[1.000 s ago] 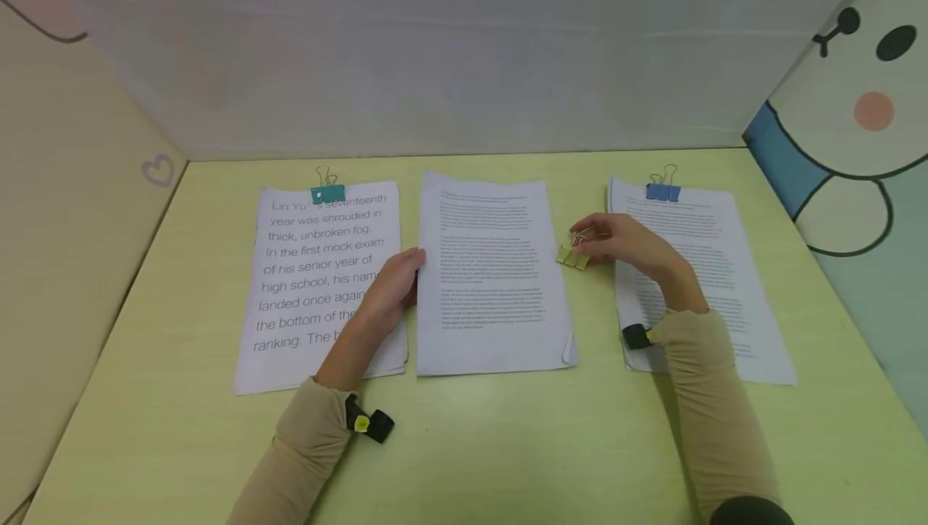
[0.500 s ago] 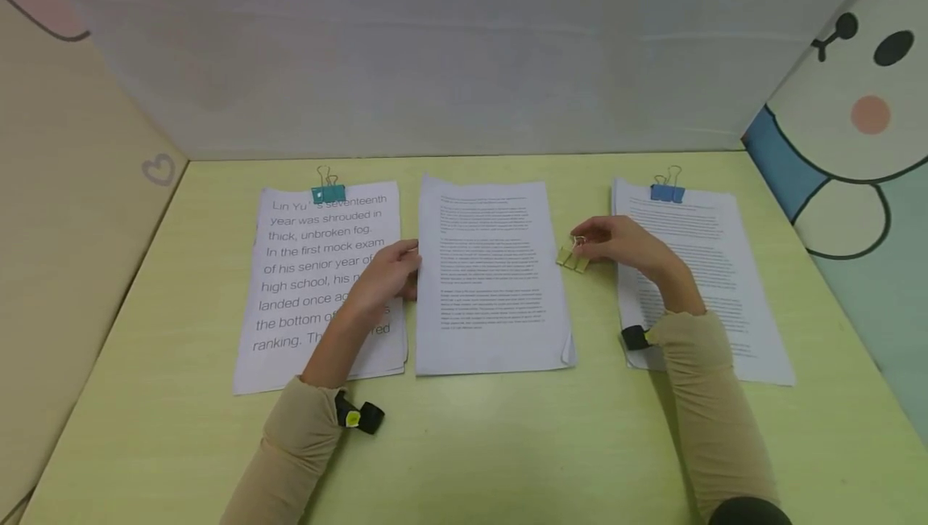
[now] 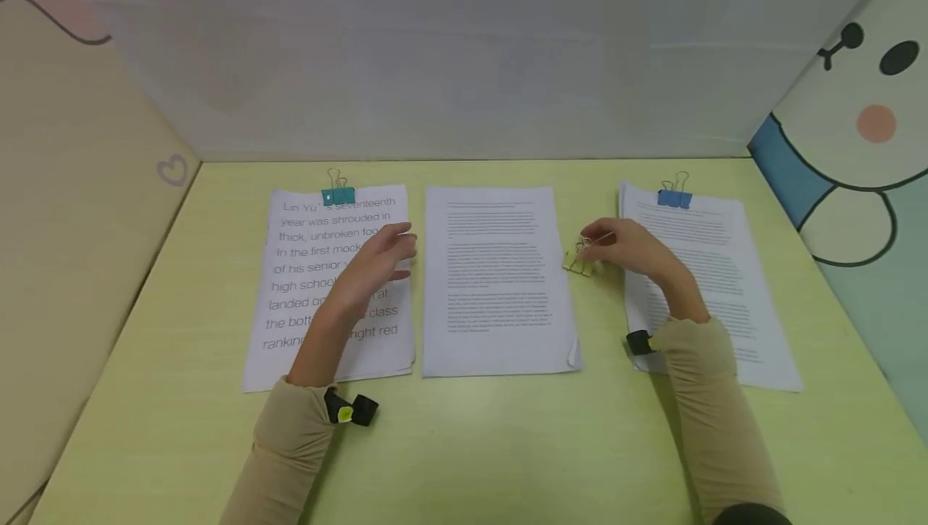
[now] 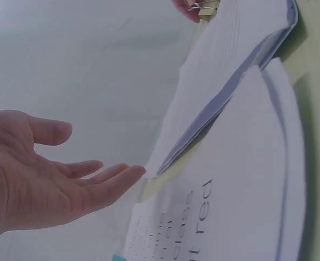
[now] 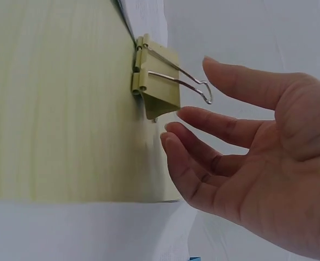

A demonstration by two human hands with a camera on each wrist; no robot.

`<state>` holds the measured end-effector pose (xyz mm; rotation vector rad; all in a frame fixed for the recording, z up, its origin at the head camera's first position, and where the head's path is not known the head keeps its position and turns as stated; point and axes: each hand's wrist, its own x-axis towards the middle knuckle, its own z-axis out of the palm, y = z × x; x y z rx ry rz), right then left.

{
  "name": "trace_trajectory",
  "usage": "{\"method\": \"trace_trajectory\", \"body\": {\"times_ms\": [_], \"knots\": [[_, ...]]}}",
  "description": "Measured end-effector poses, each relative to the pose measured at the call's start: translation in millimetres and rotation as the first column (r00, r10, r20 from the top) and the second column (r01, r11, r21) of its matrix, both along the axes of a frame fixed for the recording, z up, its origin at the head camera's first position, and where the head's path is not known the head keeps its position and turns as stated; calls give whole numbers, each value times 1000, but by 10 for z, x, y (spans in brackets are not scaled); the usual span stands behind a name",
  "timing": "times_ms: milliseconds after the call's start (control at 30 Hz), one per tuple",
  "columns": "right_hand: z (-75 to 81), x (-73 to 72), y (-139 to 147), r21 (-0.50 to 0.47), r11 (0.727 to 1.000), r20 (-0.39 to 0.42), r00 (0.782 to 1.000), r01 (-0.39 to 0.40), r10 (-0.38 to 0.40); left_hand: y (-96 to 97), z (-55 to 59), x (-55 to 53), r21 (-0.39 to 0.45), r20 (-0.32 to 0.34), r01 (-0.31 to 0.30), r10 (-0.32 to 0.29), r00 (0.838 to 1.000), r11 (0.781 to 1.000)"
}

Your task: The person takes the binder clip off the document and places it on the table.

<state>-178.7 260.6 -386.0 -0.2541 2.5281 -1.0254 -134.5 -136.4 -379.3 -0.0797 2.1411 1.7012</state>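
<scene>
My left hand (image 3: 371, 271) hovers over the left stack of large-print paper (image 3: 297, 267), fingers loosely extended and thumb apart. The left wrist view shows this hand (image 4: 56, 174) holding nothing. A middle stack of printed paper (image 3: 500, 275) lies unclipped, its lower right corner curled. Just right of it is a yellow binder clip (image 3: 578, 266), with my right hand (image 3: 627, 247) beside it. In the right wrist view, the thumb stands apart from the clip's wire handles (image 5: 187, 81). The index fingertip is close to the clip's body; whether it touches is unclear.
A teal binder clip (image 3: 338, 196) grips the left stack's top edge. On the right lies another printed stack (image 3: 710, 291) with a blue binder clip (image 3: 674, 199). The table (image 3: 464, 452) meets a white wall (image 3: 464, 66) at the back.
My left hand has let go of the middle stack's left edge and moved left, its fingers spreading. The middle stack's raised top left corner has settled flat. My right hand stays by the yellow clip.
</scene>
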Motion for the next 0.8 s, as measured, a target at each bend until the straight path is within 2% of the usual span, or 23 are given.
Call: {"method": "trace_trajectory", "body": {"times_ms": [200, 367, 567, 800], "knots": [[133, -4, -79, -16, 998, -75, 995, 61, -62, -95, 106, -1, -27, -88, -21, 18, 996, 999], [262, -19, -243, -55, 996, -152, 985, 76, -84, -239, 162, 27, -73, -146, -25, 14, 989, 997], [368, -8, -514, -134, 990, -227, 971, 48, -77, -443, 174, 93, -107, -143, -53, 37, 989, 993], [357, -1, -922, -193, 981, -269, 960, 22, -75, -692, 151, 174, -187, -139, -123, 97, 986, 975]]}}
